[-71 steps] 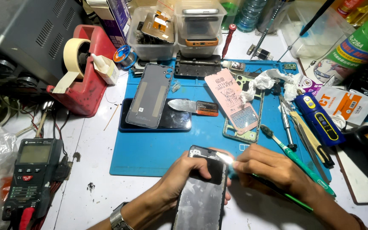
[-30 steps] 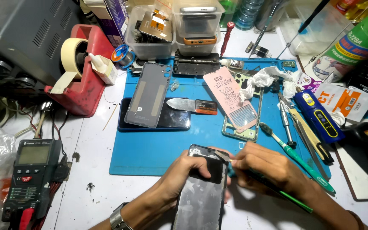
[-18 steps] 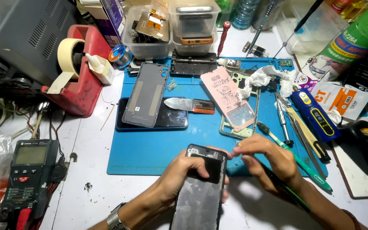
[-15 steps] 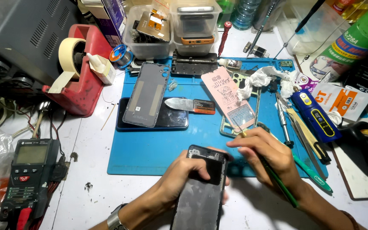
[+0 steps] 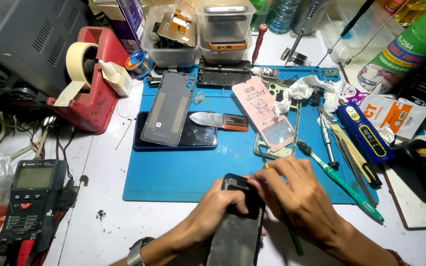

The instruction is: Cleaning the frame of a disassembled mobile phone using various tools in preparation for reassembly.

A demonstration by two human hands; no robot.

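Note:
A dark phone (image 5: 236, 231) lies at the front edge of the blue work mat (image 5: 173, 172), its top end on the mat. My left hand (image 5: 220, 207) grips the phone's upper part from the left. My right hand (image 5: 297, 194) holds a thin green-handled tool (image 5: 292, 236) like a pen, with its tip at the phone's top right corner. A green toothbrush (image 5: 341, 182) lies just right of my right hand.
On the mat: a grey back cover (image 5: 168, 108) over a black phone (image 5: 203, 138), a metal pry blade (image 5: 218, 120), a pink card (image 5: 262, 116) on a phone frame. Right: tweezers, screwdrivers, a blue tool (image 5: 363, 133). Left: red tape dispenser (image 5: 92, 83), multimeter (image 5: 33, 197). Parts boxes (image 5: 198, 29) behind.
My right hand lifted off the phone, swung out to the right over the mat, then came back to the phone's top corner with the tool. My left hand kept its grip.

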